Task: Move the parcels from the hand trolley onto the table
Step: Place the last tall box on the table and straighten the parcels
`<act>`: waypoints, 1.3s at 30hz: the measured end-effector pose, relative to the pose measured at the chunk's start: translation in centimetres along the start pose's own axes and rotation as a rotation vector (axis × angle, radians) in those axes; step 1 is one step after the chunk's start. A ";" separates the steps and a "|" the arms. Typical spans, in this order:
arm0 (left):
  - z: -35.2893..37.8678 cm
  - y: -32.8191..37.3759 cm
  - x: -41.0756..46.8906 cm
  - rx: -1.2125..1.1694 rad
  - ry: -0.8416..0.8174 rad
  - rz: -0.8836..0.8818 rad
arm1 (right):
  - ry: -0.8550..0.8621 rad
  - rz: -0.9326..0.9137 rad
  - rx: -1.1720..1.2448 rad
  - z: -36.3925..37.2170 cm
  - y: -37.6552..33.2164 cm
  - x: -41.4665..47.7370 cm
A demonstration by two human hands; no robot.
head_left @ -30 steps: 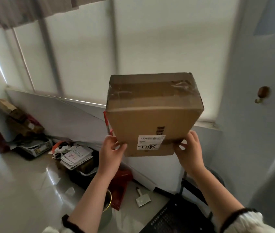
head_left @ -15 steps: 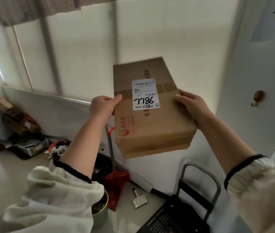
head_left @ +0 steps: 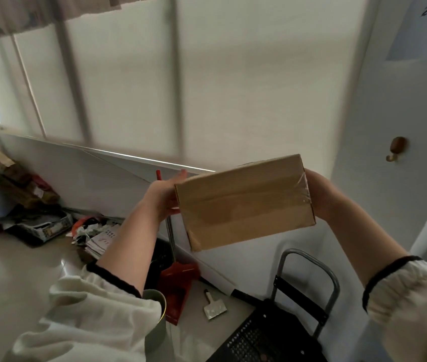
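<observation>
A brown cardboard parcel (head_left: 243, 205) with clear tape along its seam hangs in the air in front of me, tilted, its taped face towards me. My left hand (head_left: 166, 194) grips its left end, fingers reaching behind it. My right hand (head_left: 320, 197) grips the right end, its fingers hidden behind the box. The hand trolley (head_left: 309, 259), with a grey tube handle and a black platform, stands below the parcel at the lower right. No table is in view.
A red dustpan (head_left: 178, 286) and its long handle lean by the white wall panel. A metal can (head_left: 154, 307) and a scraper (head_left: 215, 308) lie on the floor. Papers (head_left: 100, 236) and old boxes (head_left: 11, 176) fill the left corner. A door with a hook (head_left: 396, 150) is on the right.
The parcel has turned over in my hands: the labelled face is gone from sight and the taped face shows. It has also come lower and to the right.
</observation>
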State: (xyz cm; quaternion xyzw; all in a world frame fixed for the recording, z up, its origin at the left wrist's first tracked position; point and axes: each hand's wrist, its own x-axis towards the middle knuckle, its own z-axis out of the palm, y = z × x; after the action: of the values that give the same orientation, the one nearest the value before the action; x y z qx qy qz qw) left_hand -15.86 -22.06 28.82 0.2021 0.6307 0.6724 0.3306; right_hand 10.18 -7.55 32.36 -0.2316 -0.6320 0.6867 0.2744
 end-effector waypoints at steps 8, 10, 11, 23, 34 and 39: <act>-0.9 4.5 -3.1 0.018 -0.447 0.536 | -0.107 -0.198 0.197 -3.1 -4.0 -0.8; -0.5 4.9 -3.7 0.058 -0.444 0.566 | -0.153 -0.220 0.055 -3.3 -4.6 -1.3; -0.3 5.1 -3.9 0.093 -0.410 0.562 | -0.147 -0.214 -0.015 -3.3 -4.8 -1.5; 2.1 -0.2 -3.8 0.241 -0.230 0.091 | -0.084 0.093 -0.164 -4.6 1.5 -4.2; 6.6 -3.3 -3.5 -0.075 -0.354 0.088 | 0.284 0.002 0.204 -5.7 5.7 -8.0; 10.6 -7.3 -5.3 -0.084 -0.372 0.023 | 0.488 0.004 0.253 -9.7 6.6 -12.3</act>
State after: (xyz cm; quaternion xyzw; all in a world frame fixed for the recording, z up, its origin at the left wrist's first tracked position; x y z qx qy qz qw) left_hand -3.45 -18.31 23.73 0.3163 0.5278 0.6529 0.4418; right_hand 25.18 -8.92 24.53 -0.3554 -0.4561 0.6847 0.4437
